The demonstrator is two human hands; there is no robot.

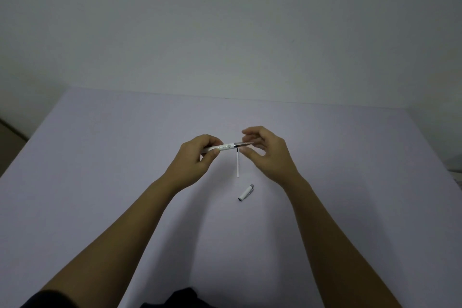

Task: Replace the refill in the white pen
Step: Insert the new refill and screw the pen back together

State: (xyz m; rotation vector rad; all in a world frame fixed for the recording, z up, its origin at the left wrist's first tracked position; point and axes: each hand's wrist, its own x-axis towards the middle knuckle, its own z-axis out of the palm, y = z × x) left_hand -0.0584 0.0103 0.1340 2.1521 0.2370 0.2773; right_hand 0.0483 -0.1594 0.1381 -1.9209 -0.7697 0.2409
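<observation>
A plain grey-white wall stands behind a wide table covered with a smooth pale lilac surface, and the light is dim. Over the middle of the table the left hand is closed around the rear half of the slim white plastic pen, holding it almost level with its metallic tip section pointing toward 3 o'clock. I judge this grip is to keep the barrel steady while the other hand works at the front end. The right hand is at that front end, thumb and fingers curved around the silver-brown tip; it seems to pinch it, perhaps to unscrew it, but I cannot tell how firmly it holds. A thin white refill tube lies on the table below the pen, running toward 6 o'clock from the joint; whether it is the new or the old refill I cannot tell. The short white pen cap with a grey end lies alone at 5 o'clock from the hands, likely put aside to be out of the way. There is a small mark on the barrel, but it is too small to read.
</observation>
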